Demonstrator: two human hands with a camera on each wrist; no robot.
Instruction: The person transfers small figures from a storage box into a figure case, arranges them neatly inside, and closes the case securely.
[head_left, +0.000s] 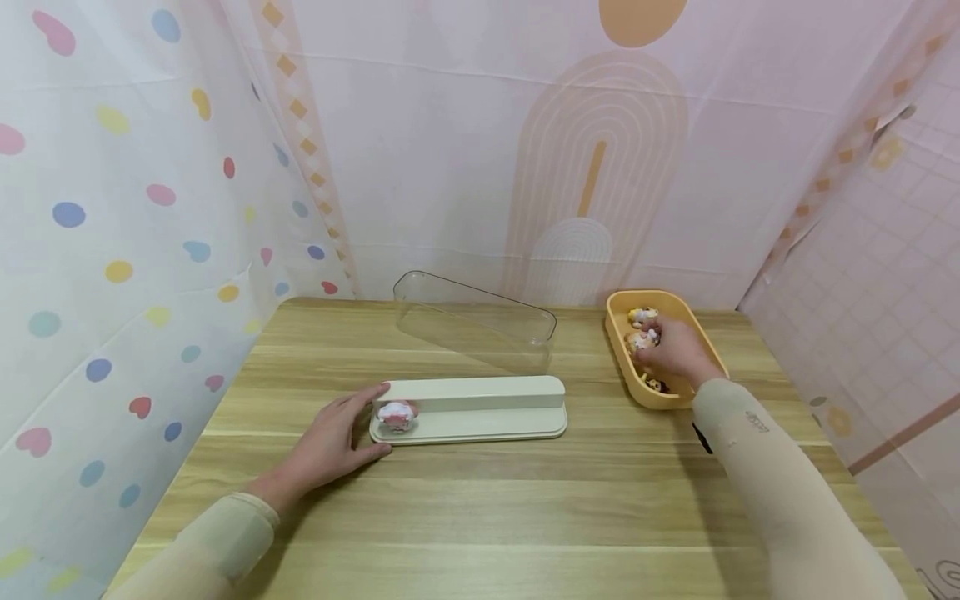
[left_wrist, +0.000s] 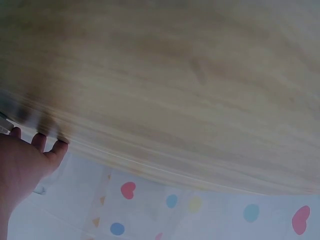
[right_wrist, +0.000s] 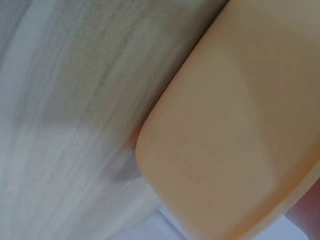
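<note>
My left hand (head_left: 330,437) spans the left end of a cream stepped display base (head_left: 480,421), thumb at the front corner and forefinger at the back one. A small pink-and-white figurine (head_left: 397,415) stands on the base's lower step, close to that hand. Inside a yellow tray (head_left: 618,354), my right hand (head_left: 678,350) pinches a pale figurine (head_left: 641,341) between thumb and fingers. Other small figurines lie around it, one yellow-and-white (head_left: 642,315) behind and a dark-and-yellow one (head_left: 654,384) in front. In the left wrist view, the left hand (left_wrist: 25,160) has its fingers extended.
A clear plastic cover (head_left: 472,321) stands on the wooden table (head_left: 480,517) behind the base, left of the tray. Patterned curtains (head_left: 420,167) hang along the back and sides. The tray's outer wall (right_wrist: 215,135) fills much of the right wrist view.
</note>
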